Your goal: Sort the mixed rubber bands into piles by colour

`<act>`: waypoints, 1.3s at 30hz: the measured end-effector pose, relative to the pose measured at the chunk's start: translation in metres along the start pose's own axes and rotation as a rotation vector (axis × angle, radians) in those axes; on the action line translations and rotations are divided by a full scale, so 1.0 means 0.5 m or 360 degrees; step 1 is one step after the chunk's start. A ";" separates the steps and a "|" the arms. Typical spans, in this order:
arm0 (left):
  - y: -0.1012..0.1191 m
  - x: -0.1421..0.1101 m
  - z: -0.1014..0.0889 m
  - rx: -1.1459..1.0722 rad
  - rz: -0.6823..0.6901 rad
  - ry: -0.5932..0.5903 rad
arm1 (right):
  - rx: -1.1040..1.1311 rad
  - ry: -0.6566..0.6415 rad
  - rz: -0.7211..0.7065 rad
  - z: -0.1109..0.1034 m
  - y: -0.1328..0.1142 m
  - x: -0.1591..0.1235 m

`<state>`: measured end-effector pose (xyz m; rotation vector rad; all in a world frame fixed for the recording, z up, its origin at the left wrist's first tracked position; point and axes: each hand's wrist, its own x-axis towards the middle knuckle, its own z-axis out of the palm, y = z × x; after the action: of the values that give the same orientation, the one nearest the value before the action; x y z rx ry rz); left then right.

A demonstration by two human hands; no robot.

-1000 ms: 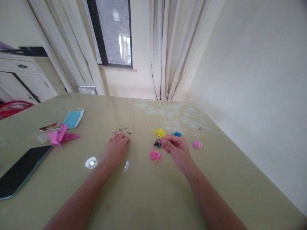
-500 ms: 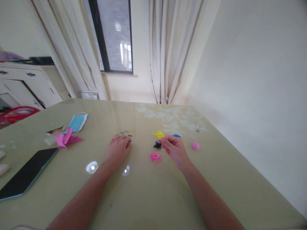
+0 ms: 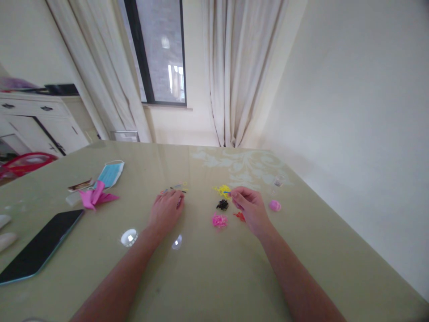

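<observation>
My right hand (image 3: 250, 209) is closed in a pinch on a small blue rubber band (image 3: 227, 192), just over the right edge of a yellow pile of rubber bands (image 3: 221, 191). Below it lie a black pile (image 3: 222, 205), a pink pile (image 3: 220, 221) and a red pile (image 3: 239, 216), the red one partly covered by the hand. My left hand (image 3: 166, 209) lies palm down on the table, its fingers over the near side of a few loose bands of mixed colours (image 3: 177, 186). What lies under that palm is hidden.
A pink round lump (image 3: 275, 205) and a small clear object (image 3: 278, 181) sit at the right. On the left are a dark tablet-like device (image 3: 42, 243), pink folded paper (image 3: 95, 197) and a blue face mask (image 3: 112, 173). The glossy table (image 3: 208, 277) meets a wall on the right.
My right hand has shifted slightly right and up with the blue rubber band, uncovering more of the black and red piles. The blue pile is now hidden behind it. My left hand stays put.
</observation>
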<state>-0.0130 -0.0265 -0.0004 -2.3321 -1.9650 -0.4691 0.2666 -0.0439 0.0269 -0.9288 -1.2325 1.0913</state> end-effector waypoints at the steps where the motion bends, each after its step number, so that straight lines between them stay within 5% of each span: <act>1: 0.001 0.000 -0.001 -0.0008 0.0011 0.0023 | -0.0032 0.0090 -0.0039 -0.012 -0.001 0.007; 6: 0.002 0.002 -0.004 -0.0062 0.0026 0.0011 | -0.0566 0.0532 -0.0189 -0.101 0.006 0.047; 10: 0.002 0.004 0.000 -0.0040 -0.0026 -0.0069 | -0.1302 0.0574 -0.0179 -0.158 0.034 0.065; 19: -0.004 0.004 0.003 -0.0356 -0.0008 0.0037 | -0.1620 0.0565 -0.0124 -0.165 0.065 0.064; 24: 0.003 0.004 -0.001 -0.0907 0.0146 0.0340 | -0.1518 0.0538 -0.0246 -0.129 0.025 0.047; 27: 0.030 -0.005 -0.009 -0.1304 0.0235 0.0450 | -0.1118 0.0349 -0.0381 -0.072 0.002 0.022; 33: 0.092 -0.035 -0.027 -0.1912 0.0281 0.0375 | -0.0758 -0.0252 -0.0360 0.037 -0.006 -0.038; 39: 0.108 -0.051 -0.024 -0.1951 0.0266 0.0318 | -0.0775 -0.0256 -0.0416 0.057 0.002 -0.057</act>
<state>0.0337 -0.0636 0.0123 -2.7047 -1.4950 -2.2690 0.2379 -0.0719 0.0225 -1.0163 -1.7455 0.6771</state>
